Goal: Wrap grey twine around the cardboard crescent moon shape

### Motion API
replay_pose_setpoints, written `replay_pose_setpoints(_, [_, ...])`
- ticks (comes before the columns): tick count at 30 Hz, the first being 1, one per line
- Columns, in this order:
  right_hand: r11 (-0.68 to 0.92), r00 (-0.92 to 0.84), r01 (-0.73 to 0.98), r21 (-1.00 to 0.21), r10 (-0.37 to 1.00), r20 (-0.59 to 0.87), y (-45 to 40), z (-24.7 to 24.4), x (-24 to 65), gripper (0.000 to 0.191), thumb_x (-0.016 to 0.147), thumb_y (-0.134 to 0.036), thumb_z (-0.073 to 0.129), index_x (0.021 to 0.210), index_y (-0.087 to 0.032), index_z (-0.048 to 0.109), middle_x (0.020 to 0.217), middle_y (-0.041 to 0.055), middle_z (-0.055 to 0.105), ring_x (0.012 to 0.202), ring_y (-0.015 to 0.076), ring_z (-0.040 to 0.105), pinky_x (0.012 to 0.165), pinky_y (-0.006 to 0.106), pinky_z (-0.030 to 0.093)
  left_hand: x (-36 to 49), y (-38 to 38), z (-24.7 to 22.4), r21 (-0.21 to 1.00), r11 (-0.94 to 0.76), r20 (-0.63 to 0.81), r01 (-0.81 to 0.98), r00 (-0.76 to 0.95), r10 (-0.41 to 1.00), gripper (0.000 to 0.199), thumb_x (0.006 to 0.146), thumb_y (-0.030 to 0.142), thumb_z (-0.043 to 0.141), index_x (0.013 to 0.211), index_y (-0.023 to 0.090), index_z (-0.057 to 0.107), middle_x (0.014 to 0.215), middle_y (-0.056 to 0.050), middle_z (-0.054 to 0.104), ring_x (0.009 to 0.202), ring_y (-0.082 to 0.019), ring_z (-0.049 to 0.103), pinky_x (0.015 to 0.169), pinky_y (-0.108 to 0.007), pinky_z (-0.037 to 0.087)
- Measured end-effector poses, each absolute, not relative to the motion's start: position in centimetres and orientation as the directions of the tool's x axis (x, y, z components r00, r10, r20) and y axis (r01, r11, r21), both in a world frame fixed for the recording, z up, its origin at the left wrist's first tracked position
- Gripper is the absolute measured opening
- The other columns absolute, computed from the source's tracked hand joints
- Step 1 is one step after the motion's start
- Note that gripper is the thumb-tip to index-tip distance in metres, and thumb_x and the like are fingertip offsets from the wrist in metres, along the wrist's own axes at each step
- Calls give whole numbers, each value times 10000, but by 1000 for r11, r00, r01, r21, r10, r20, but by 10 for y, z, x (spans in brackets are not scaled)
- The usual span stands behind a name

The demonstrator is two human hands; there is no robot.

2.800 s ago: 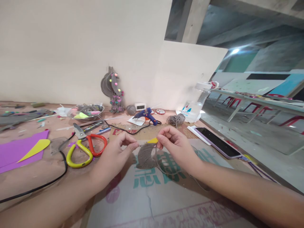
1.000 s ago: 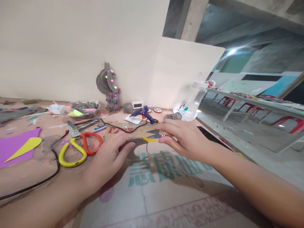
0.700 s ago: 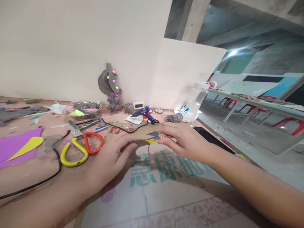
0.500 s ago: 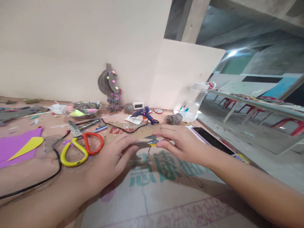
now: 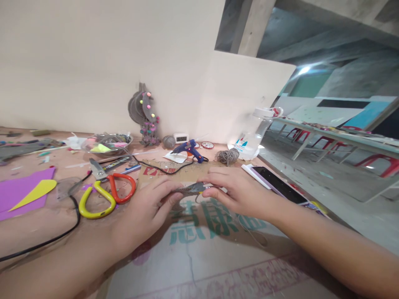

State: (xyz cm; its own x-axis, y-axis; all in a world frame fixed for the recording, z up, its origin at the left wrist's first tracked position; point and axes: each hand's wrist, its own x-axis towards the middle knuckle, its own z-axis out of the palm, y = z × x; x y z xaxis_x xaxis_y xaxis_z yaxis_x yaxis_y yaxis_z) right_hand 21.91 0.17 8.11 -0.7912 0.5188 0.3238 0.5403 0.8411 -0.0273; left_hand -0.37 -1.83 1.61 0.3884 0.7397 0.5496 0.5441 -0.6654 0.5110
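Between my two hands is a small flat grey piece [image 5: 190, 189] that looks wound with cord, with some yellow showing near its right end. My left hand [image 5: 156, 201] pinches its left end between thumb and fingers. At the right end, the thumb and fingers of my right hand [image 5: 226, 187] are closed; a dark tip lies against the piece there, and the fingers hide most of what they grip. A thin grey cord [image 5: 254, 236] loops over the printed cardboard [image 5: 149, 265] below my hands.
Large scissors [image 5: 98, 203] with red and yellow handles lie left of my left hand. A blue glue gun [image 5: 190, 150], a cord ball [image 5: 227, 157] and a clear bottle [image 5: 249, 139] stand behind. A phone [image 5: 279, 185] lies to the right, purple sheets [image 5: 28, 191] at the left.
The dark tip at my right fingers, which stood apart from the grey piece, now lies close along it. My right hand has shifted very slightly; my left hand has barely moved.
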Motion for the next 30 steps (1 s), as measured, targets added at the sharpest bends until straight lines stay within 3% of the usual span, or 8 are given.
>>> replay_pose_setpoints(5, [836, -773, 543, -76, 534, 343, 1, 78, 218, 295, 909, -345, 407, 934, -157, 633, 733, 46, 595, 698, 147, 523, 618, 252, 382, -3, -20, 17, 519, -649, 540, 556, 376, 753, 214, 877, 214, 437, 1040, 245, 573, 1003, -23, 619, 939, -177, 556, 826, -324, 431])
replay_pose_setpoints(10, [717, -591, 631, -297, 692, 415, 10, 78, 218, 289, 902, -304, 426, 1094, -175, 600, 993, 68, 657, 880, 168, 589, 753, 281, 442, -2, -20, 19, 562, -608, 505, 560, 349, 789, 228, 886, 253, 423, 1055, 240, 576, 997, -27, 630, 936, -188, 554, 801, -333, 438])
replay_pose_setpoints(12, [651, -526, 673, -351, 755, 392, 20, 76, 221, 305, 902, -313, 420, 1094, -173, 611, 1009, 66, 666, 886, 177, 604, 760, 294, 456, -2, -19, 20, 600, -568, 484, 564, 309, 819, 227, 887, 272, 424, 1038, 230, 588, 967, -23, 640, 902, -184, 565, 770, -323, 447])
replay_pose_setpoints(16, [623, -569, 661, -418, 780, 261, 38, 66, 227, 297, 887, -299, 443, 1099, -180, 614, 1079, 63, 655, 954, 194, 604, 824, 325, 462, 0, -15, 18, 714, -493, 435, 497, 236, 869, 218, 863, 322, 467, 995, 227, 612, 915, -10, 665, 826, -173, 597, 703, -297, 475])
replay_pose_setpoints(19, [619, -544, 637, -461, 784, 301, 38, 59, 224, 279, 887, -282, 440, 1091, -183, 604, 1083, 71, 645, 982, 196, 588, 861, 358, 445, 1, -12, 15, 824, -414, 355, 387, 218, 909, 221, 841, 365, 490, 947, 213, 611, 848, -12, 673, 735, -171, 622, 640, -293, 495])
replay_pose_setpoints(24, [610, -384, 501, -613, 792, 474, 15, 57, 211, 219, 867, -311, 482, 1029, -180, 550, 940, 53, 618, 861, 155, 579, 757, 298, 466, 4, -14, 14, 883, -354, 320, 307, 157, 934, 195, 800, 333, 559, 950, 215, 519, 727, 19, 608, 644, -139, 592, 556, -253, 476])
replay_pose_setpoints(27, [588, -388, 454, -669, 807, 446, 4, 55, 204, 131, 850, -301, 503, 880, -179, 535, 780, 11, 567, 710, 121, 539, 625, 238, 453, 6, -18, 13, 856, -398, 354, 330, 187, 916, 287, 789, 295, 580, 1044, 233, 462, 673, 44, 562, 610, -128, 569, 529, -241, 456])
replay_pose_setpoints(30, [513, -385, 404, -758, 847, 367, 2, 50, 201, 184, 853, -335, 487, 757, -178, 480, 682, -25, 479, 580, 87, 463, 522, 203, 413, 6, -21, 11, 818, -447, 386, 362, 231, 893, 310, 786, 292, 589, 1058, 238, 451, 738, 32, 579, 674, -132, 578, 589, -259, 471])
